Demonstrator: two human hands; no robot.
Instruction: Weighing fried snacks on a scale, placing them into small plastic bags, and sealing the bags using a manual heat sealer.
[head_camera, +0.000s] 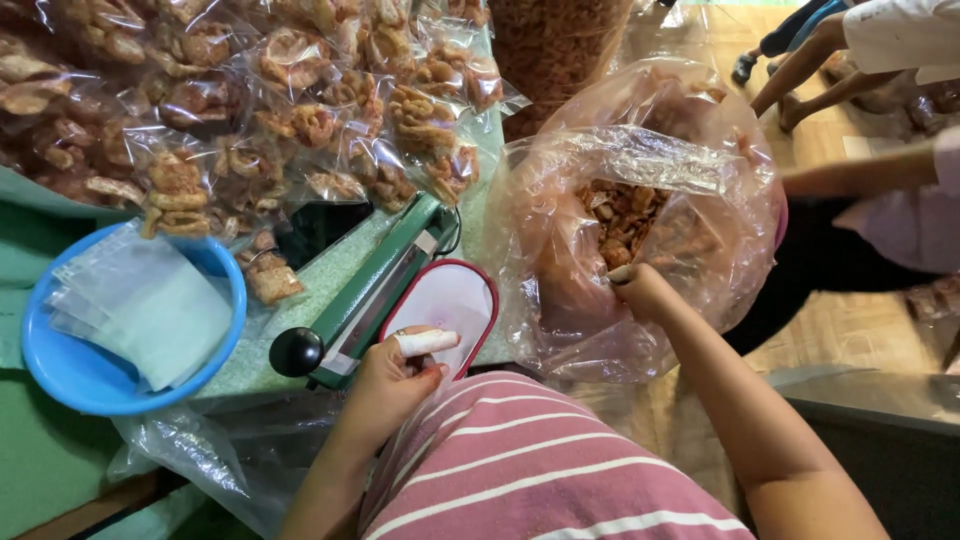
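Note:
My left hand (395, 375), with a white bandage on one finger, rests at the near rim of a white tray with a red border (450, 300), fingers curled against it. My right hand (640, 290) reaches into a big clear plastic sack (640, 200) full of brown fried snacks (620, 215); its fingers are closed among the pieces, and what they hold is hidden. A green heat sealer (380, 290) with a black knob lies just left of the tray.
A blue basin (130, 320) of empty clear bags sits at left. Sealed snack packets (280, 110) are heaped along the back of the green table. Another person's arms and legs (870, 170) show at right, over a wooden floor.

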